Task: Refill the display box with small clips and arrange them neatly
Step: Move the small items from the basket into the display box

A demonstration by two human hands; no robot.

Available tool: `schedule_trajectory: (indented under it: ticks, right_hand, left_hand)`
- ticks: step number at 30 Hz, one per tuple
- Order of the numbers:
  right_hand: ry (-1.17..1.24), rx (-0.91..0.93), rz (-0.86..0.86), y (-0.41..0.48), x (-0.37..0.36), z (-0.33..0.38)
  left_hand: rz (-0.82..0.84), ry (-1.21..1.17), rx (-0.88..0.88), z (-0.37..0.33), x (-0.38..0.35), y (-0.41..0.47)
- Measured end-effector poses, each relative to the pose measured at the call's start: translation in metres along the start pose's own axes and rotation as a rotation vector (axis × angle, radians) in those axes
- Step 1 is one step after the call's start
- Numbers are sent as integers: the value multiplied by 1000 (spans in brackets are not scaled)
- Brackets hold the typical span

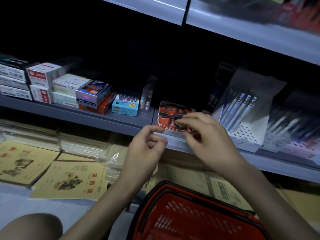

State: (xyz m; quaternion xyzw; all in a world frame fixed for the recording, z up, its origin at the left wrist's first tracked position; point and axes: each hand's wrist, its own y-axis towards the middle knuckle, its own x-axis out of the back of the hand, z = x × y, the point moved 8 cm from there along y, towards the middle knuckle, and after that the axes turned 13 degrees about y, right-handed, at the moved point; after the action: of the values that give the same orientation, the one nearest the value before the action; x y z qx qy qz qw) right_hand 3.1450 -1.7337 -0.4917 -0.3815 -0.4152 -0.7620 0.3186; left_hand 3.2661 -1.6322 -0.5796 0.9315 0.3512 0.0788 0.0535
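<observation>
Display box (170,116), red card, holding red and black small clips (173,110): on the shelf (107,118) front edge, just at 1 o'clock of frame centre. At its 9 o'clock, a blue box (125,106) marked "deli"; further at 9, a pale box (69,86) marked "0.5". Exercise book (69,181) at 8 o'clock, printed "英语簿". Red basket (190,215) at 6 o'clock. Left hand (145,149): fingers curled, index tip at the box's front corner; grip unclear. Right hand (207,137): arched over the box, fingertips pinching a dark clip.

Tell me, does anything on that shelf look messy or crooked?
Yes. The red display box sits crooked at the shelf edge, its clips lying jumbled every which way. Farther left, a purple box lies tilted across an orange one.
</observation>
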Motion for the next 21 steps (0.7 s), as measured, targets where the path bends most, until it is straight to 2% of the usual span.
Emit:
schedule_trajectory:
  ticks: [5, 11, 21]
  right_hand:
    - [-30, -75, 30, -44, 7, -7]
    - [-99, -169, 43, -118, 14, -31]
    - [-90, -444, 265, -257, -41, -108]
  left_hand:
    - [-3, 343, -219, -12, -8, -13]
    - [171, 963, -508, -3, -48, -44]
    - [519, 1417, -563, 114, -112, -90]
